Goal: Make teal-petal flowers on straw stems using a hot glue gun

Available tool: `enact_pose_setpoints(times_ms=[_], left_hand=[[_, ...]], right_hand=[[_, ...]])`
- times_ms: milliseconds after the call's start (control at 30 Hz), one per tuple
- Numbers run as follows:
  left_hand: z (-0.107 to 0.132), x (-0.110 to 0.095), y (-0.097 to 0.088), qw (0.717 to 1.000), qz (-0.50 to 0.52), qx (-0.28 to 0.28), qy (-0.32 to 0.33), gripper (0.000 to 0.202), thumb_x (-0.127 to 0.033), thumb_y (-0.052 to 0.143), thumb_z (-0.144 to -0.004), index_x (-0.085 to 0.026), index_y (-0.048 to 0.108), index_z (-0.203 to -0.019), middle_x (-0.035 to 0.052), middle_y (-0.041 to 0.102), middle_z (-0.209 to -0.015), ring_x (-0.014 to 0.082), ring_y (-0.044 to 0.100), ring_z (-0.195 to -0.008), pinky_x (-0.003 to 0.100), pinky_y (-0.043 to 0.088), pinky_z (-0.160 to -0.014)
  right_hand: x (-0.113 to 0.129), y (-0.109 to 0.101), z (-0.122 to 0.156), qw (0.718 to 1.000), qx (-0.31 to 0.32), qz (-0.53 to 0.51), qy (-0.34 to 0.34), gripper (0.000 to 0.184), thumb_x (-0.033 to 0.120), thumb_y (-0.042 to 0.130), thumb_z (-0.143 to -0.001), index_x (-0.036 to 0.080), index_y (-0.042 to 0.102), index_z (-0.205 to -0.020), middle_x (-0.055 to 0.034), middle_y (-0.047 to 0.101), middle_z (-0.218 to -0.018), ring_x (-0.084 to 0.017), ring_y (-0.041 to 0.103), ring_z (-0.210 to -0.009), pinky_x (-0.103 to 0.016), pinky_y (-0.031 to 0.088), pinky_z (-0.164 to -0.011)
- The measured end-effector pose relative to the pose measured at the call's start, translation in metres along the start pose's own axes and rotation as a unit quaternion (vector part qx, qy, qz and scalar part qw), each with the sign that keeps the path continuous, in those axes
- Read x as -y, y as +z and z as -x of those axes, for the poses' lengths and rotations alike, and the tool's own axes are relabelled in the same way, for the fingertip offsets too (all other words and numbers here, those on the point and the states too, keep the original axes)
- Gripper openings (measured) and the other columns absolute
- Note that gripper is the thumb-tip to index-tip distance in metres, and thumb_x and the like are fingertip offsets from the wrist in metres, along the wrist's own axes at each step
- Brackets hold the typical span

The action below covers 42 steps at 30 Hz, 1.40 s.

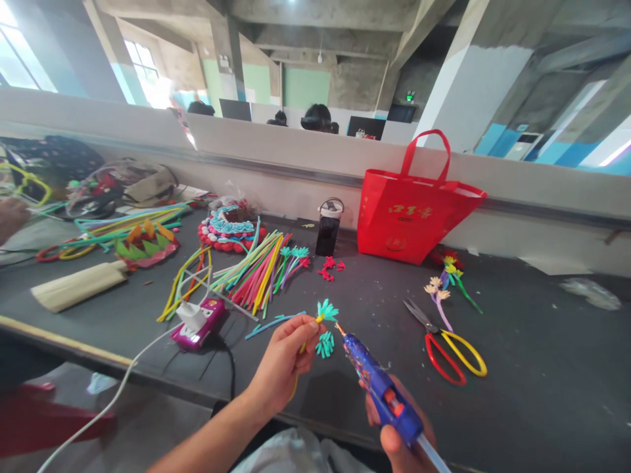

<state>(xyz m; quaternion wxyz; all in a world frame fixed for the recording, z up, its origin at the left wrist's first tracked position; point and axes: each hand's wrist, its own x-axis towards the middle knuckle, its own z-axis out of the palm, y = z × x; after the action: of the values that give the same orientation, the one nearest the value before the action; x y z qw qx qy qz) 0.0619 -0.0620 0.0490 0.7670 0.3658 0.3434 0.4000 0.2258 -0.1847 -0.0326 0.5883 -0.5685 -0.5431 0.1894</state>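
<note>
Between the thumb and fingers of my left hand point(288, 355) is a pipe-cleaner flower point(327, 311) with turquoise petals and a yellow stem that hangs below the palm. My right hand point(394, 420) grips a blue hot glue gun point(377, 381), a clear glue stick point(434, 454) poking from its back. The gun's nozzle points at the flower's petals, very close; whether they touch I cannot tell. Beneath the flower, a small pile of cut turquoise pieces point(325, 345) lies on the black table point(532, 394). Blue pipe cleaners point(276, 323) rest just left of that pile.
Scissors point(438, 335) with red and yellow handles lie open at right, near finished flowers point(436, 289). A red bag point(414, 213) and a bottle point(328, 226) stand behind. Left are a pipe-cleaner bundle point(256, 272), a purple power strip point(197, 328) with a cable and another person's hand point(12, 220).
</note>
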Motion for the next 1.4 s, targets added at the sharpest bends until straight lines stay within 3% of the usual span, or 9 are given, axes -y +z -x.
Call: enact_pose_setpoints(times_ms=[167, 467, 800, 1067, 1400], left_hand=[[0.003, 0.000, 0.000, 1.000, 0.000, 0.007, -0.006, 0.016, -0.029, 0.064, -0.081, -0.014, 0.062, -0.077, -0.0075, 0.036, -0.054, 0.0026, 0.020, -0.042, 0.021, 0.010, -0.040], [0.006, -0.002, 0.005, 1.000, -0.001, 0.012, -0.016, 0.017, -0.031, 0.065, -0.080, -0.015, 0.062, -0.076, -0.0073, 0.037, -0.054, 0.0026, 0.019, -0.043, 0.020, 0.009, -0.041], [0.005, -0.002, 0.006, 1.000, -0.003, 0.012, -0.017, 0.018, -0.031, 0.066, -0.080, -0.015, 0.061, -0.075, -0.0068, 0.038, -0.054, 0.0032, 0.020, -0.043, 0.021, 0.010, -0.041], [0.003, -0.001, 0.006, 1.000, -0.008, 0.019, -0.010, 0.018, -0.032, 0.064, -0.083, -0.015, 0.062, -0.076, -0.0070, 0.037, -0.054, 0.0032, 0.020, -0.044, 0.021, 0.010, -0.042], [0.000, -0.001, 0.006, 1.000, -0.008, 0.012, -0.018, 0.019, -0.032, 0.065, -0.081, -0.014, 0.062, -0.076, -0.0076, 0.036, -0.053, 0.0030, 0.020, -0.043, 0.021, 0.010, -0.041]], right_hand=[[0.009, 0.003, -0.010, 1.000, 0.017, 0.011, -0.015, 0.075, 0.088, 0.037, -0.074, 0.023, 0.068, -0.095, -0.0011, 0.058, -0.061, -0.016, 0.051, -0.046, -0.027, 0.042, -0.042], [0.028, 0.003, -0.024, 0.988, 0.013, 0.097, -0.119, 0.059, 0.072, 0.035, -0.090, 0.022, 0.066, -0.085, -0.0022, 0.063, -0.064, -0.017, 0.058, -0.050, -0.026, 0.046, -0.046], [0.031, 0.002, -0.027, 0.987, 0.039, 0.112, -0.112, 0.055, 0.068, 0.034, -0.092, 0.024, 0.057, -0.069, -0.0022, 0.060, -0.062, -0.018, 0.059, -0.054, -0.027, 0.047, -0.048], [0.020, 0.003, -0.020, 0.975, -0.032, 0.163, -0.145, 0.045, 0.061, 0.041, -0.094, 0.023, 0.063, -0.086, -0.0040, 0.067, -0.072, -0.019, 0.064, -0.060, -0.027, 0.049, -0.051], [0.032, 0.004, -0.031, 0.974, -0.009, 0.150, -0.168, 0.046, 0.057, 0.039, -0.097, 0.023, 0.058, -0.073, -0.0013, 0.059, -0.062, -0.016, 0.059, -0.054, -0.025, 0.046, -0.048]])
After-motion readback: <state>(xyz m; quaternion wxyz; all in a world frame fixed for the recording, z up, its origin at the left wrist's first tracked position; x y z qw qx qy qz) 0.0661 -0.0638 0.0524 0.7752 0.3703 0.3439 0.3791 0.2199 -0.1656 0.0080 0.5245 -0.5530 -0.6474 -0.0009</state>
